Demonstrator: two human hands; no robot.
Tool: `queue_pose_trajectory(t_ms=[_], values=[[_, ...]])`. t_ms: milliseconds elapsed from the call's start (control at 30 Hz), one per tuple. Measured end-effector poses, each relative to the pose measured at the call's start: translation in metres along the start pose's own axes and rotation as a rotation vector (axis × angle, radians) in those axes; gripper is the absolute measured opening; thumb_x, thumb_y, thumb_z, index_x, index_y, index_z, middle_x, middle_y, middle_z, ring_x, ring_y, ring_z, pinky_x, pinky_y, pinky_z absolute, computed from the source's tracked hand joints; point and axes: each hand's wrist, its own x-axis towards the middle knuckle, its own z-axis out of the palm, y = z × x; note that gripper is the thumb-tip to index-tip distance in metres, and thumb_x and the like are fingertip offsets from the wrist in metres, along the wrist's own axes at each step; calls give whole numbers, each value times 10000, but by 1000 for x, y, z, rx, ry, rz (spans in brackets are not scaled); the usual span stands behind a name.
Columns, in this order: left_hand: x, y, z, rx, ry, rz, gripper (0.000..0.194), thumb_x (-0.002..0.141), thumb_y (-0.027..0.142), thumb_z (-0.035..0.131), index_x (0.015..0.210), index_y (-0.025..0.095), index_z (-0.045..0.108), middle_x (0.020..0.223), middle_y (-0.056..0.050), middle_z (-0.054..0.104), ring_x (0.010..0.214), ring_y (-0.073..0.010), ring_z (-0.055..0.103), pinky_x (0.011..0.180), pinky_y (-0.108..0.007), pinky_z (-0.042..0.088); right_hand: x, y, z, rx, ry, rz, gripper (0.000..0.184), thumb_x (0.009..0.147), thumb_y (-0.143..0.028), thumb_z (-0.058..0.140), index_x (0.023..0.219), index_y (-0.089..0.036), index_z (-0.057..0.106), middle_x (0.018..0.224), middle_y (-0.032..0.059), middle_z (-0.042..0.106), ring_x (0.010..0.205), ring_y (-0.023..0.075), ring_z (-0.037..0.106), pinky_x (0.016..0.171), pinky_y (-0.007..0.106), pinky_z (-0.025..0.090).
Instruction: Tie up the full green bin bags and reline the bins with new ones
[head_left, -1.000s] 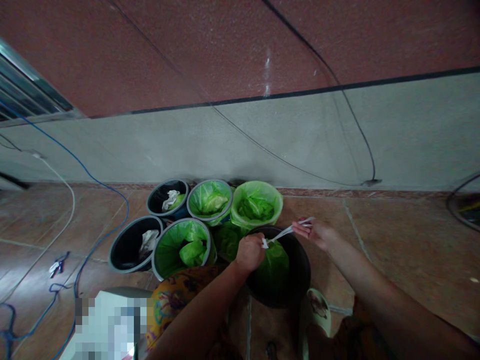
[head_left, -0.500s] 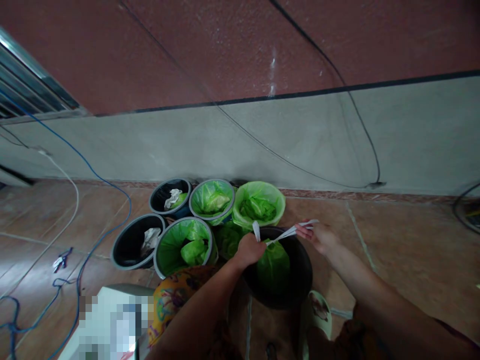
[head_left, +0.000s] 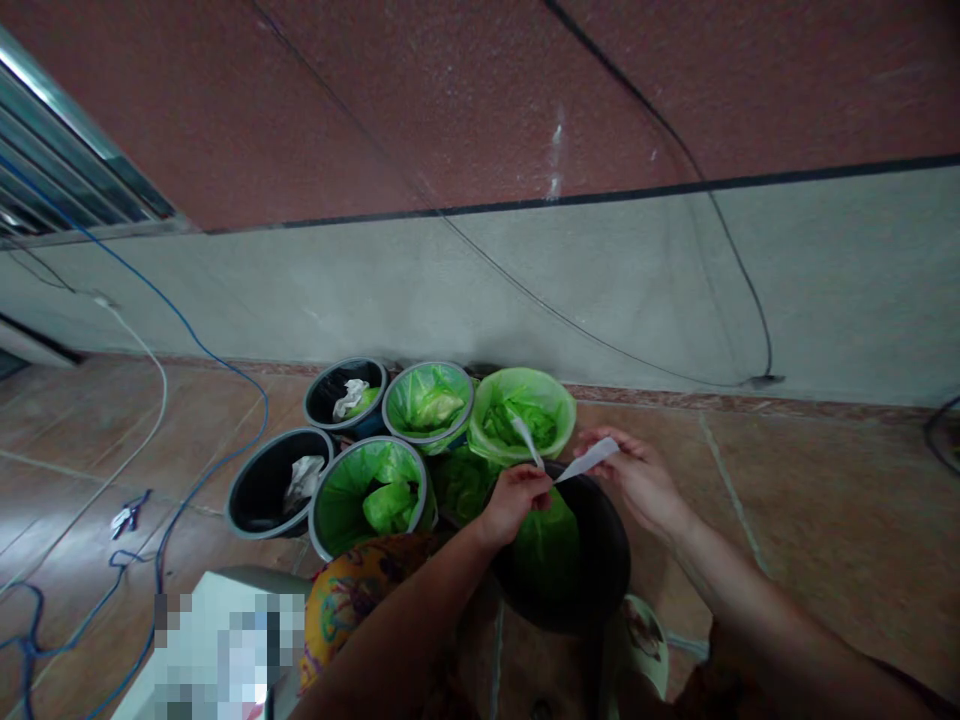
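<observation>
Over the dark bin [head_left: 611,590], the white strip [head_left: 587,462] calls for a light, even pull, with the left hand [head_left: 514,505] pinching its middle and the right hand [head_left: 643,482] gripping its end. It looks thin and flat, one tail angled upward near the crumpled green bag [head_left: 551,550].

Four grey-rimmed bins [head_left: 251,490] are seen toward ten o'clock from one dark bucket [head_left: 604,565], two of them lined with green. One pale green bin [head_left: 559,412] is seen toward eleven o'clock, one bunch of keys [head_left: 130,515] toward nine.
</observation>
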Motion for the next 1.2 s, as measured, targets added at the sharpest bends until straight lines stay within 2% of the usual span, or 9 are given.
queue_pose_trajectory(t_ms=[100,200,267,433,600,767,967,1067,1200], values=[[2,-2,-2,215,-116,111,208,582,189,757,751,141,646,620,55,542,591,-79,462,602,-225,350,-13,-14,17,-50,-297,-21,254,794,-387,711,948,-186,701,786,23,712,707,127,631,689,249,498],[0,-10,-3,460,-235,156,143,661,205,721,660,148,589,622,50,517,596,-80,440,606,-228,350,-20,-22,28,-105,-511,12,225,821,-362,666,955,-184,699,808,24,703,725,133,621,688,257,481],[-1,-15,-2,586,-270,162,177,766,273,667,672,156,574,610,45,504,576,-84,438,588,-230,356,-17,-20,27,-165,-462,0,240,808,-288,625,1019,-192,688,854,25,706,752,143,625,693,264,479],[-4,-16,-2,630,-292,180,227,912,365,505,800,173,555,658,30,516,590,-112,516,575,-236,395,2,2,7,-628,-83,-6,579,723,-117,467,1281,-200,595,644,-33,630,594,149,572,622,270,434],[-6,-9,-1,602,-283,254,222,941,364,459,826,192,540,678,20,541,599,-124,523,597,-253,429,-5,22,11,-895,-432,34,551,703,-61,455,1198,-207,648,884,32,721,740,162,641,693,264,449],[-3,-9,3,442,-98,143,207,903,380,518,790,206,526,642,25,567,527,-119,543,537,-250,430,-9,16,17,-1097,-363,-9,254,822,-144,487,920,-208,713,907,52,742,844,183,652,760,275,426],[-6,0,0,40,-25,-164,300,667,388,760,708,168,560,625,1,629,600,-145,631,625,-278,487,-10,0,19,-1134,-302,37,240,870,-350,562,793,-210,740,774,37,721,729,175,621,668,286,380],[-9,4,-3,-73,37,-172,369,514,288,848,722,163,569,613,29,616,603,-126,608,670,-285,491,-12,-2,20,-1090,-369,54,269,866,-408,585,768,-211,740,743,23,714,699,164,612,639,278,366],[-7,3,-4,-18,33,-75,308,499,174,814,691,157,573,603,45,601,573,-94,539,626,-247,432,-11,3,18,-1155,-397,42,225,862,-346,588,782,-208,747,766,31,726,727,172,632,654,281,362]])
